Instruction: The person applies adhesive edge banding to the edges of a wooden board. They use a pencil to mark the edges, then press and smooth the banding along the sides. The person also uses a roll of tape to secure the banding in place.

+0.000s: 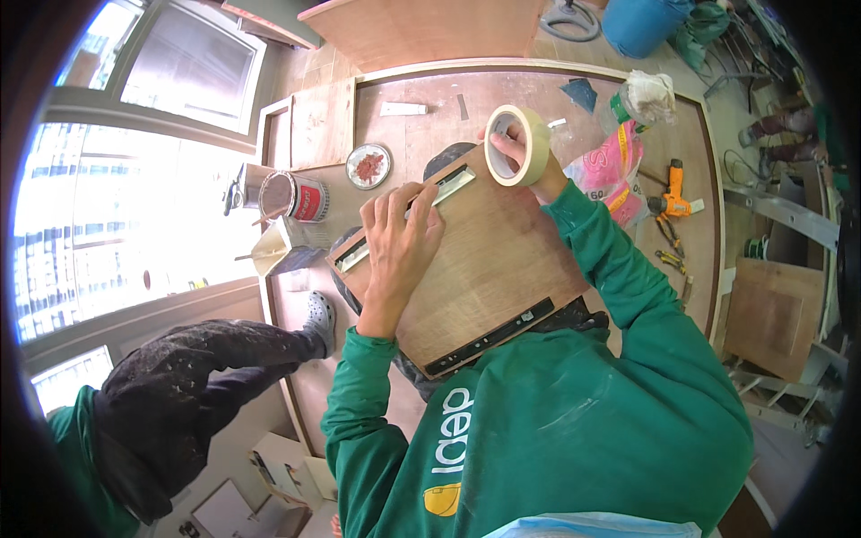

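A flat wooden panel [489,255], perhaps a drawer, lies tilted across my lap. A black drawer slide [491,337] runs along its near edge. Along the far edge sits another drawer slide [456,186] with a pale strip on it; I cannot tell if that strip is tape or metal. My left hand [401,240] is closed over this far slide, its fingers curled over the edge and covering the middle. At the panel's far right corner my right hand [543,177] grips a roll of cream masking tape [535,148], fingers through its core.
Beyond the panel, a rimmed board [421,139] carries a paint can [308,199], dish [369,168], white tube [404,108], pink-and-white bag [614,175], orange cordless tool [675,186] and pliers [668,231]. Another person's leg [242,345] stands at left; a blue bucket [641,27] is far right.
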{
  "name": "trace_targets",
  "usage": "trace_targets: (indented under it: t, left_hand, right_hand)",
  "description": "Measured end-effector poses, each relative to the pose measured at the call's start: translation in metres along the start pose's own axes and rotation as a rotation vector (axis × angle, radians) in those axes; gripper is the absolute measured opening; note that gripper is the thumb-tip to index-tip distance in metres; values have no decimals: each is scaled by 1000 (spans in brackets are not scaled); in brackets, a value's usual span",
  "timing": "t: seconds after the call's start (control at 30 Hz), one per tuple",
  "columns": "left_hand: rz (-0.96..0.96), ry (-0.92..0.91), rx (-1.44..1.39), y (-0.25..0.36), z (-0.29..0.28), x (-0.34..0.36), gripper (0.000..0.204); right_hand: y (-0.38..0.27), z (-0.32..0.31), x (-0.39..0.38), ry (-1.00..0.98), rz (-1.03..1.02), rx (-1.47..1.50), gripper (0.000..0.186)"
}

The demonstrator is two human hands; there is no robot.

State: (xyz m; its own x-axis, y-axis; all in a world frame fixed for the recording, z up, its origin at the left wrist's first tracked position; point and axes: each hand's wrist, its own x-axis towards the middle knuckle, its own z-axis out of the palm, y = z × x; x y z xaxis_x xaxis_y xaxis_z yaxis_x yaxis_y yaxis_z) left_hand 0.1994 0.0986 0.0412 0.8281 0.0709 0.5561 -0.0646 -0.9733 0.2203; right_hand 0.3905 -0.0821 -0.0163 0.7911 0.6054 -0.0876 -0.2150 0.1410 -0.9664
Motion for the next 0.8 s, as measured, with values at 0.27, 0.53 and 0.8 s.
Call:
trace_targets:
  t: [0.27,0.53,0.8]
  left_hand:
    - [96,-39,-62,16,31,45,42]
    - [120,4,-63,15,32,56,46]
    - [28,1,-31,3,21,14,44]
  right_hand:
    - [11,8,2,49,-56,-62,34]
    - [8,3,-2,0,13,-63,30]
    - [0,5,-3,0,21,110,38]
